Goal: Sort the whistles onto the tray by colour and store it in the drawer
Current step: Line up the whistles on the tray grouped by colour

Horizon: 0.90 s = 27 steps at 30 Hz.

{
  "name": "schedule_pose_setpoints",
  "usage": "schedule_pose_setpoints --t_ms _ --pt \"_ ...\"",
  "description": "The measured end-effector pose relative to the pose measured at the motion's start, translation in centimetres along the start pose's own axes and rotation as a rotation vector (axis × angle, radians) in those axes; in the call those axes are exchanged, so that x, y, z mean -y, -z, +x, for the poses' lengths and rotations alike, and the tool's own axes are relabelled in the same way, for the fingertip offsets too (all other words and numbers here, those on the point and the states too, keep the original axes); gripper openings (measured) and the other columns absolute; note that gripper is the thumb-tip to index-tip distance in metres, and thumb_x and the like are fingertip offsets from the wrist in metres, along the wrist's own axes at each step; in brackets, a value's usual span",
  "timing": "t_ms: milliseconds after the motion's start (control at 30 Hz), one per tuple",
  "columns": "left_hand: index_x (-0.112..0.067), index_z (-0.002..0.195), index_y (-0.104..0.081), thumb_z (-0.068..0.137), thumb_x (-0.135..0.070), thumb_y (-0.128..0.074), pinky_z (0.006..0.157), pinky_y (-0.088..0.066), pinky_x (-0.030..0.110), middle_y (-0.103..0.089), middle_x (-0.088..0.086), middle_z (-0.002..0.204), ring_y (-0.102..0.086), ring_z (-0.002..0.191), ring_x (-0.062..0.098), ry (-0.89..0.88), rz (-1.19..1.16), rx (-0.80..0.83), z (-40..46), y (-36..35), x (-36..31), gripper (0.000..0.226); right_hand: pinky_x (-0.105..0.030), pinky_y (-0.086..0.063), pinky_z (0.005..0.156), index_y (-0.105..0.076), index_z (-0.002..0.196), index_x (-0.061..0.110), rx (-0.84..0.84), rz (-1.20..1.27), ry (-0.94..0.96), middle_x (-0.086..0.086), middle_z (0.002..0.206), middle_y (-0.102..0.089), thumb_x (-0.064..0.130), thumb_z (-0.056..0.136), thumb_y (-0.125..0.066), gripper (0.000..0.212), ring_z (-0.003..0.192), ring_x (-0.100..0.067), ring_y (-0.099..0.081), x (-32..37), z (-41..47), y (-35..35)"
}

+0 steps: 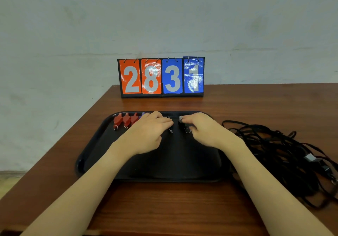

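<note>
Both hands working far edge of tray [95, 144], lining whistles in row by colour. Left hand [150, 133] lying flat, fingers extended, fingertips nudging black whistle [169, 124] into line; red whistles [126, 120] sitting just left of it, purple whistle [142, 116] peeking behind knuckles. Right hand [203, 129] pinching second black whistle [182, 126], likely straightening it. Lanyard tangle [278, 157] lying right of right hand, off tray. Drawer not visible.

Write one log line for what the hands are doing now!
stage: lining up whistles | left hand: on black whistle | right hand: on black whistle | red whistles: tray far-left
</note>
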State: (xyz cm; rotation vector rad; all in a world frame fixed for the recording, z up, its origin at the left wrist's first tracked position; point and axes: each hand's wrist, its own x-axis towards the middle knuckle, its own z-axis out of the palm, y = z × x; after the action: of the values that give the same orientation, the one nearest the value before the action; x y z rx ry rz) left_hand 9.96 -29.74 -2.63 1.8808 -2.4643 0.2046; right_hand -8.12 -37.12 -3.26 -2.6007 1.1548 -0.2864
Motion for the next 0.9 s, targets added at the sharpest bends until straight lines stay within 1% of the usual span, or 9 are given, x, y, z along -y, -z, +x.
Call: schedule_pose_setpoints --t_ms 100,233,367,533,667,800,900 --pt "-0.022 0.148 -0.032 0.091 -0.009 -0.049 0.111 -0.025 0.029 -0.032 -0.007 0.153 -0.027 0.136 0.013 -0.012 0.035 0.045 0.1 -0.4 -0.1 0.060 -0.044 -0.038 0.110 -0.046 0.140 0.020 0.075 -0.010 -0.050 -0.005 0.146 -0.045 0.006 0.093 -0.045 0.050 0.133 -0.027 -0.043 -0.3 0.2 -0.4" --pt "-0.021 0.148 -0.031 0.091 -0.008 -0.049 0.113 -0.025 0.031 -0.028 -0.007 0.155 -0.025 0.138 0.013 0.001 0.043 0.067 0.3 -0.6 0.5 0.061 -0.045 -0.033 0.113 -0.041 0.144 0.018 0.079 -0.034 -0.025 -0.004 0.152 -0.037 0.008 0.096 -0.042 0.048 0.138 -0.026 -0.036 -0.1 0.3 -0.7" --pt "-0.021 0.148 -0.030 0.091 -0.008 -0.049 0.114 -0.026 0.033 -0.027 -0.007 0.156 -0.025 0.138 0.013 0.009 0.036 0.076 0.3 -0.8 0.8 0.062 -0.046 -0.038 0.107 -0.045 0.138 0.009 0.078 -0.071 0.007 -0.004 0.149 -0.039 0.009 0.097 -0.043 0.041 0.133 -0.028 -0.039 0.5 0.5 -1.1" --pt "-0.021 0.148 -0.029 0.091 -0.008 -0.049 0.114 -0.025 0.030 -0.026 -0.006 0.156 -0.024 0.139 0.013 0.005 0.034 0.070 0.4 -0.8 0.9 0.062 -0.045 -0.035 0.110 -0.039 0.141 0.011 0.088 -0.095 0.018 -0.001 0.155 -0.030 0.016 0.100 -0.043 0.042 0.136 -0.025 -0.033 1.0 0.5 -1.0" --pt "-0.020 0.148 -0.030 0.090 -0.006 -0.050 0.115 -0.024 0.032 -0.026 -0.006 0.156 -0.024 0.140 0.014 0.004 0.021 0.072 0.5 -0.8 0.9 0.062 -0.040 -0.032 0.111 -0.034 0.145 0.012 0.086 -0.095 0.026 -0.001 0.156 -0.027 0.019 0.101 -0.041 0.046 0.139 -0.024 -0.029 1.4 0.5 -1.0" --pt "-0.019 0.148 -0.030 0.090 -0.005 -0.050 0.115 -0.021 0.030 -0.025 -0.006 0.157 -0.022 0.141 0.013 0.007 0.004 0.067 0.4 -0.9 1.1 0.064 -0.040 -0.033 0.108 -0.035 0.144 0.011 0.083 -0.084 0.024 -0.001 0.155 -0.028 0.019 0.101 -0.041 0.044 0.138 -0.024 -0.030 1.5 0.6 -1.1" --pt "-0.020 0.148 -0.030 0.090 -0.004 -0.049 0.115 -0.020 0.029 -0.025 -0.006 0.157 -0.022 0.141 0.013 0.004 -0.005 0.064 0.5 -1.0 1.2 0.064 -0.039 -0.032 0.108 -0.031 0.146 0.013 0.081 -0.077 0.025 -0.001 0.156 -0.026 0.019 0.101 -0.040 0.046 0.139 -0.023 -0.028 1.7 0.7 -1.1"
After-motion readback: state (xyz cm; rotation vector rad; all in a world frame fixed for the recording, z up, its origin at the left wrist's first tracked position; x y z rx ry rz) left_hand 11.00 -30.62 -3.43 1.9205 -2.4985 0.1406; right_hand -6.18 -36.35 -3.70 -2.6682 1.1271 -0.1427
